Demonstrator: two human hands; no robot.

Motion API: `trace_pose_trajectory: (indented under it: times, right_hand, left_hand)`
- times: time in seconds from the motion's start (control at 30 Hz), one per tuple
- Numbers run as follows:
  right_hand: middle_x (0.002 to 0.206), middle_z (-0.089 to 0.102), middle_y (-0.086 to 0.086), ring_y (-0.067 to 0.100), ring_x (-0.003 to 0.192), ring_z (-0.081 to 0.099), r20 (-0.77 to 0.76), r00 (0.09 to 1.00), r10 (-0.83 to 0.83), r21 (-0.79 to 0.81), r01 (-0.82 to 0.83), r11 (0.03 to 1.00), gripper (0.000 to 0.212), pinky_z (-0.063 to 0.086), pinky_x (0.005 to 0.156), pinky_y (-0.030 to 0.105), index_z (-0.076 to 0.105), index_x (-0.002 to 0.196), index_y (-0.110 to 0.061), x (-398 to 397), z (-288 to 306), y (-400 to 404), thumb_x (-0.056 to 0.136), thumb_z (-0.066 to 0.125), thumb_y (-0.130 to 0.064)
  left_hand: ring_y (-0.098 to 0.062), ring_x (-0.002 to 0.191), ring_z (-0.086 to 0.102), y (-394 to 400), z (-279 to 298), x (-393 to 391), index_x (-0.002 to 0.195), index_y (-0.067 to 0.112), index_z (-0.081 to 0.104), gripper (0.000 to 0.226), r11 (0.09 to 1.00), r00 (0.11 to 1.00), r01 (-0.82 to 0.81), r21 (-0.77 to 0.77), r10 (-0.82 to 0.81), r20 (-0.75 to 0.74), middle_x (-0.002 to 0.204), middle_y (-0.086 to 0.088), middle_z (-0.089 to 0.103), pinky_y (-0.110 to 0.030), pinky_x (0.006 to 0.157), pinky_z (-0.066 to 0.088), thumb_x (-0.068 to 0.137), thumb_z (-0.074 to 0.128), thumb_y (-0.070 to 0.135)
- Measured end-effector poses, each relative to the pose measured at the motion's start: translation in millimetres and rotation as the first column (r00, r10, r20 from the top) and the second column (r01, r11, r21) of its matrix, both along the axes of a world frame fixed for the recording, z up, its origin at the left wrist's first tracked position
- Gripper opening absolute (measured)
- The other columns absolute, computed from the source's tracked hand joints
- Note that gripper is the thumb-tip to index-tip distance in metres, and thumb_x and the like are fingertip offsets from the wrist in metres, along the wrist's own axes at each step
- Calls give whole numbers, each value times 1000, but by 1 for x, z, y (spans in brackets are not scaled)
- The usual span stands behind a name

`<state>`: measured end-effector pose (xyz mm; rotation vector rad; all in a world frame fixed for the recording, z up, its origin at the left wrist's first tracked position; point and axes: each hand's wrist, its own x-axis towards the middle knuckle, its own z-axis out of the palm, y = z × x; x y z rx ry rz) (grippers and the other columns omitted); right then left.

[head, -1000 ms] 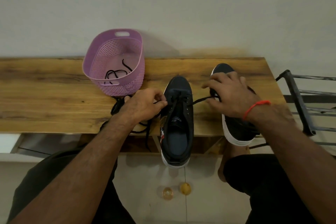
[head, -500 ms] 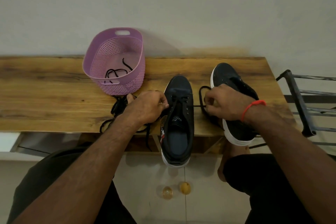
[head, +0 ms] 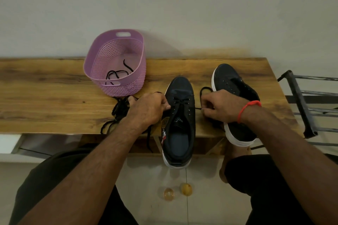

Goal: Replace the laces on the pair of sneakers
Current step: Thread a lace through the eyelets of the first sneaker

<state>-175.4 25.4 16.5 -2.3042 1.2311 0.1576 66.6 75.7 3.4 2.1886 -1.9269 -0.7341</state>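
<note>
Two black sneakers with white soles stand on the wooden table [head: 45,95]. The left sneaker [head: 180,124] hangs over the front edge and has a black lace [head: 182,101] through its top eyelets. My left hand [head: 147,108] pinches the lace's left end against the shoe's side. My right hand [head: 222,106] grips the right end, which loops back toward the toe. The right sneaker [head: 236,86] has bare eyelets and lies behind my right hand. A heap of loose black laces [head: 118,111] lies left of my left hand.
A purple perforated basket [head: 117,55] with a black lace [head: 117,74] inside stands at the table's back. A dark metal rack [head: 303,104] is right of the table. Two small round yellowish things [head: 177,191] lie on the floor between my knees.
My right hand has come back from the right sneaker's toe toward the left sneaker, and the lace end now loops slack beside it. My left hand has barely moved.
</note>
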Motion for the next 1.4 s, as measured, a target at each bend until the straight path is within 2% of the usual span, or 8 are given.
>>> trace_pose_trajectory:
  times: [0.17,0.47,0.67,0.77,0.9,1.03,1.17,1.4]
  right_hand:
    - [93,60,-10,6,86,58,185,982,-32,-80,48,996,16,50,74,23,60,109,-27,13,-11,12,97,59,-37]
    - [82,50,-9,11,76,50,187,980,66,-210,-26,977,8,43,68,26,51,95,-18,21,-11,12,100,53,-24]
    - [83,64,-6,7,76,60,261,961,-91,-85,117,990,9,53,70,26,63,100,-18,18,-11,10,100,57,-24]
    - [76,69,-4,5,60,62,392,841,-374,249,295,923,7,51,54,19,67,100,-17,19,-8,8,98,60,-18]
    - [75,67,4,10,56,58,491,647,-583,614,218,759,16,52,53,24,68,107,-2,24,10,8,95,63,-12]
    - [74,65,8,13,56,57,583,486,-651,688,131,714,21,52,52,24,66,106,6,29,41,10,98,59,-12]
    - [75,65,9,16,59,59,649,354,-673,696,80,713,21,53,54,26,68,96,-2,27,74,16,100,57,-19]
    - [80,67,9,18,67,63,735,221,-641,641,80,763,26,58,63,31,68,104,-1,26,164,22,97,62,-25]
  left_hand:
    - [-9,104,52,0,1,-1,94,40,63,12,1000,994,-24,7,24,-110,95,19,62,-59,110,24,97,59,52]
    - [-8,94,61,-2,0,-5,87,33,63,14,997,990,-69,29,72,-123,86,14,67,-57,109,37,98,62,42]
    - [-11,81,68,3,4,-7,95,29,62,4,996,956,-89,30,94,-279,83,5,70,-33,76,57,98,63,28]
    - [-13,78,69,4,11,-2,105,21,64,6,990,888,-128,57,140,-438,86,-2,72,-26,69,55,100,62,21]
    - [-13,73,69,6,24,-1,106,13,71,14,993,803,-93,75,119,-584,86,-4,73,-28,76,56,101,60,20]
    - [-12,68,66,11,47,-3,105,9,73,21,991,641,-105,80,129,-756,83,-2,74,-21,65,54,104,55,20]
    - [-12,66,66,12,81,-7,107,7,72,25,981,424,-170,88,154,-893,84,-4,75,-27,68,58,105,54,24]
    - [-16,75,72,12,183,-15,115,10,70,28,987,396,-153,-39,25,-918,100,-9,77,-31,70,61,106,51,28]
